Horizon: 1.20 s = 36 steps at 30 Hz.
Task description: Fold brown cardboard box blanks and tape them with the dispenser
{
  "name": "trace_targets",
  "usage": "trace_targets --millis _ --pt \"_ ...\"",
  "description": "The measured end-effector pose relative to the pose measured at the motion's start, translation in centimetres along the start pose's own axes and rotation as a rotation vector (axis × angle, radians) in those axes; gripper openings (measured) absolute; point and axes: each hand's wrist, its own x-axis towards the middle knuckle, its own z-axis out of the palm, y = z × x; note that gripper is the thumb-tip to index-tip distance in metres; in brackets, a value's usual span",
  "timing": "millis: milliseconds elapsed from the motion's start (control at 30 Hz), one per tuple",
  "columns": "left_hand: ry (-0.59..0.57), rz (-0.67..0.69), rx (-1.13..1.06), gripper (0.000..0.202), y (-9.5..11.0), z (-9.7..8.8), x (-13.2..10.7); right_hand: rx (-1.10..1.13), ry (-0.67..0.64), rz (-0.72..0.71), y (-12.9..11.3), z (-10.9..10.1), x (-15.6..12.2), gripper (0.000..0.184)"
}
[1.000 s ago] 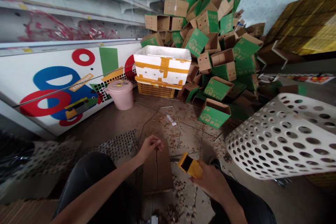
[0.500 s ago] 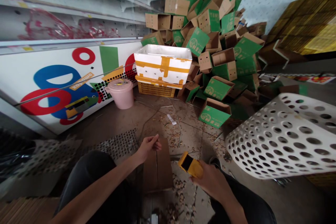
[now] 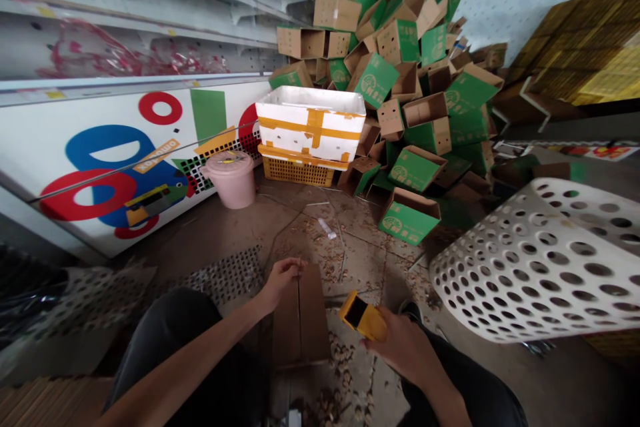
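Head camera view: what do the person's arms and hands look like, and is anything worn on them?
The left hand and right hand are bare, without gloves; both forearms show no sleeves, watch or bracelet. Dark trousers cover the legs below.

- My left hand (image 3: pixel 281 283) has drawn back a little toward my left and sits lower than it did half a second ago.
- Its fingers (image 3: pixel 295 267) have curled in and now stop closer to the seam at the top of the flattened cardboard (image 3: pixel 300 317), with less of them reaching past it.
- My view has turned slightly to the left, so the pink bucket (image 3: pixel 233 180) and the white foam box (image 3: pixel 311 127) sit slightly further right in the frame than a second ago.
- The stack of green-and-brown cartons (image 3: pixel 395 47) has slid the same slight way, its top cartons rising a touch.
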Motion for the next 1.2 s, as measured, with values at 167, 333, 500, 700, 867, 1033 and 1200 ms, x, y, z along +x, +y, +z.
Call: trace_targets --millis 167,333,500,700,867,1033,1200 --pt "0.097 0.041 0.11 0.044 0.1 0.2 0.2 0.005 -0.01 0.005 0.2 0.2 0.0 0.049" --pt "0.094 0.025 0.241 0.062 1.3 -0.3 1.4 -0.011 -0.004 -0.003 0.4 0.4 0.0 0.046" --pt "0.04 0.345 0.622 0.049 -0.8 -0.7 0.4 -0.021 0.005 -0.012 0.5 0.4 -0.1 0.044" --pt "-0.362 0.166 1.457 0.086 -13.9 -0.4 -8.5 -0.077 -0.018 -0.009 0.3 0.3 -0.2 0.05" --pt "-0.295 0.31 1.784 0.062 -18.1 0.8 -10.4 -0.063 -0.013 0.004 0.0 0.2 -0.2 0.047" --pt "-0.449 0.227 1.839 0.072 -9.7 1.2 -5.5 -0.062 -0.012 -0.012 -0.1 0.2 -0.4 0.048" --pt "-0.413 0.373 1.695 0.066 -4.5 -1.2 -1.0 -0.066 -0.004 -0.035 0.3 0.4 -0.4 0.046"
